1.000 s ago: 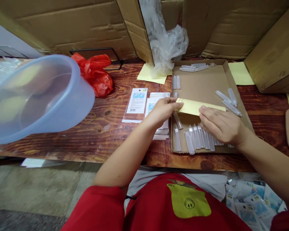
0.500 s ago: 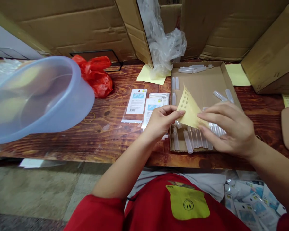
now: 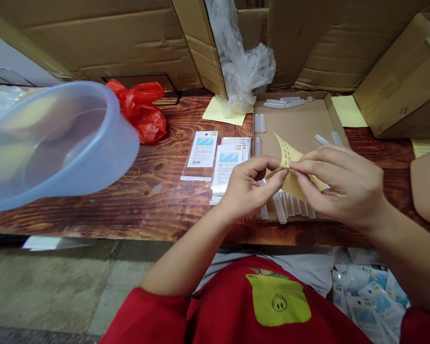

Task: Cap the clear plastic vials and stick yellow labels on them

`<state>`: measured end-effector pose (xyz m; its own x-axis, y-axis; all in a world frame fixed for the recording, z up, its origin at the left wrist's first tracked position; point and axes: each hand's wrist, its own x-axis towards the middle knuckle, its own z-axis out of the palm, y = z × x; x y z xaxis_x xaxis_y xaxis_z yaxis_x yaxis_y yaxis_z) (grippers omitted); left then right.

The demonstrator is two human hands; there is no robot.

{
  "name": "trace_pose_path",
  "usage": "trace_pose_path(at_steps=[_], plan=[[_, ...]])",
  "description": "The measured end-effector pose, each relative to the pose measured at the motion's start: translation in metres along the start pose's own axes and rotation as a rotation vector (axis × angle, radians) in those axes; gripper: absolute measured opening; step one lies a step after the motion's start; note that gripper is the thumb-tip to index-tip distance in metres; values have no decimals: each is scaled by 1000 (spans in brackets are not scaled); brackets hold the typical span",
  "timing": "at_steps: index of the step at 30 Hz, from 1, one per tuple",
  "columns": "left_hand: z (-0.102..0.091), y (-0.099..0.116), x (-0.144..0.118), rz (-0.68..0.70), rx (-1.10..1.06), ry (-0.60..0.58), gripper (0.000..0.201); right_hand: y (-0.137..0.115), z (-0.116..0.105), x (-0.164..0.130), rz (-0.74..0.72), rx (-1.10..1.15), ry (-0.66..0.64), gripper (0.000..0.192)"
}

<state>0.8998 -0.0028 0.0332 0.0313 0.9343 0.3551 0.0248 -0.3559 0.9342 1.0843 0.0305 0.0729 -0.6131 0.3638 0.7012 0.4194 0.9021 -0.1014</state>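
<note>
Between my two hands, over a shallow cardboard tray [image 3: 301, 129], is a yellow sticker sheet [image 3: 298, 184] with rows of small dark prints. My left hand [image 3: 252, 184] pinches its left part, which is bent over. The fingertips of my right hand [image 3: 344, 179] pinch the sheet close beside the left thumb. Several clear plastic tubes [image 3: 279, 208] lie in the tray's near part, partly hidden under the sheet and hands. More tubes [image 3: 284, 102] lie at the tray's far end. Left of the tray are printed cards in clear sleeves [image 3: 227, 174], with a single sleeved card [image 3: 202, 150] beside them.
A translucent blue basin [image 3: 125, 143] stands tilted at the left, next to a red plastic bag [image 3: 143, 114]. Clear plastic wrap [image 3: 251, 71] hangs by the cardboard wall. A cardboard box [image 3: 404, 81] is at the right. Packaged cards [image 3: 370, 298] lie below the table edge.
My hands have come together, and the sheet is now bent between the fingertips. My left hand has moved slightly right. The camera view has shifted a little.
</note>
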Motion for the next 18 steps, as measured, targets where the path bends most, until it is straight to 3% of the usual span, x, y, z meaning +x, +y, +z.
trace_pose_path(at_steps=[6, 18], plan=[[-1, 1, 1, 83, 132, -23, 8, 2, -4, 6, -1, 46, -28, 11], [-3, 5, 1, 15, 205, -50, 11, 9, -4, 5, 80, 166, -57, 10]])
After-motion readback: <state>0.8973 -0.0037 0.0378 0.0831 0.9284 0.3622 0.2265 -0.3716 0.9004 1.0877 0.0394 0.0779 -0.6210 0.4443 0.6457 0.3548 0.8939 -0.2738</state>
